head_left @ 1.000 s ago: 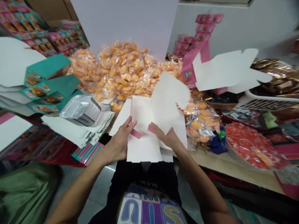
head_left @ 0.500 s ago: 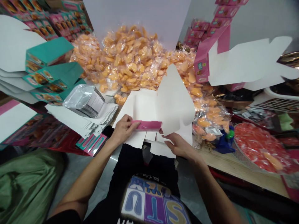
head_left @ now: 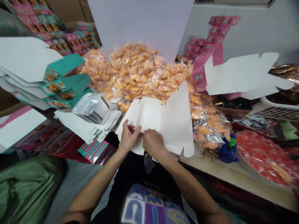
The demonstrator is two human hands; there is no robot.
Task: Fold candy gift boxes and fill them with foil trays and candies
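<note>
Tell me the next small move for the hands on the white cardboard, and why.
I'd probably have both hands press the fold in the near part of the cardboard: the left hand and curled right hand are close together there, while the broad right flap lies spread open. The hands hide the fold itself.

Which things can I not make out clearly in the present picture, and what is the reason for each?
All in the head view:
Right hand: fingertips hidden by the hand itself; its grip is unclear.
White cardboard: near part covered by the right and left hand.
White basket: cut off by the right edge.
Pink boxes: lettering too small and blurred.
Shirt print: cut off by the bottom edge.
</note>
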